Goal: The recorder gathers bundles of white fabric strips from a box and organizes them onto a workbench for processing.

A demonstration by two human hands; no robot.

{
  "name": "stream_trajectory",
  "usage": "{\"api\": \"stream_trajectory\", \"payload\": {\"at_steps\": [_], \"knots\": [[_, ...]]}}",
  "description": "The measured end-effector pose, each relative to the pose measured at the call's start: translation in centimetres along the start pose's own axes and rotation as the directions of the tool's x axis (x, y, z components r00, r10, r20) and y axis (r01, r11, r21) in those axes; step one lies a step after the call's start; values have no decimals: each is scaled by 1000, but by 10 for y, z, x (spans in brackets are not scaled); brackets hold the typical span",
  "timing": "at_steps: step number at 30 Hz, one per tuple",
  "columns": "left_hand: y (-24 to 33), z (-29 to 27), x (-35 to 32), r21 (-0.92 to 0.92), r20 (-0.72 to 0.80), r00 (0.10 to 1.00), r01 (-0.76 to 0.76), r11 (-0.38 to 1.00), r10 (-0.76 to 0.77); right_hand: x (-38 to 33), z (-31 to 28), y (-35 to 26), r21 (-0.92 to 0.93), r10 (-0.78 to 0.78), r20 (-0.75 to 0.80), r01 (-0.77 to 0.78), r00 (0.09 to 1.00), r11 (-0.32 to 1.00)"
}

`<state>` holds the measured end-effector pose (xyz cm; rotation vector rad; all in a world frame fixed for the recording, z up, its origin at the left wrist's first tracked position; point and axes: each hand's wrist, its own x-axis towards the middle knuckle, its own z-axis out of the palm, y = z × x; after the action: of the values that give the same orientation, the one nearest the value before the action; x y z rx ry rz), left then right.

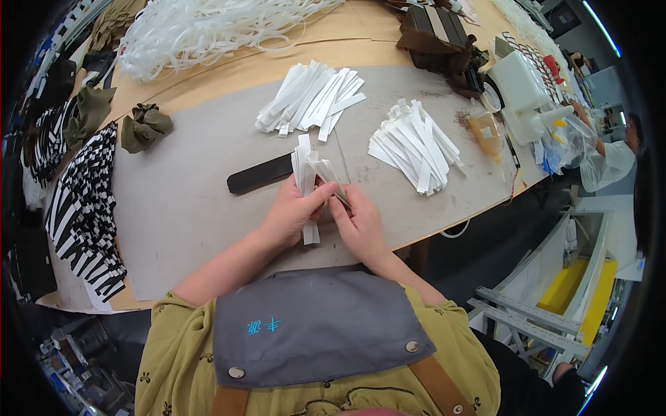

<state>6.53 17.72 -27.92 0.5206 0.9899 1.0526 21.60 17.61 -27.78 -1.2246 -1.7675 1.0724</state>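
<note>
Papery, matt strips in the left hand, and under it a scuffed, matt sheet! Beyond it, glossy plastic ribbon; leftward, crumpled cloth; and right of the right hand, a smooth plastic jug.

Left forearm: bare, slants up and inward from lower left
Left wrist: about straight
Left hand: closed in a grip, fingers curled
Left thumb: stretched out to the right
Right forearm: bare, slants up and left
Right hand: fingers bent, pinching with thumb
Hands: close together, ahead of torso, left slightly higher
</note>
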Motion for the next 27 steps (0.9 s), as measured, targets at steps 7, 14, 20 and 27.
{"api": "stream_trajectory", "payload": {"at_steps": [7,14,20,27], "knots": [[1,0,-1,-14,51,998,-30,999,30,0,-6,14,213,146,47,-153,988,965],[0,0,-1,-6,65,997,-49,999,50,0,-7,13,305,209,76,-223,975,926],[1,2,-1,6,72,996,-49,999,49,1,-7,14,452,254,110,-276,961,848],[-5,-1,2,-135,97,994,-27,991,40,1,-7,19,489,245,183,-305,952,817]]}}
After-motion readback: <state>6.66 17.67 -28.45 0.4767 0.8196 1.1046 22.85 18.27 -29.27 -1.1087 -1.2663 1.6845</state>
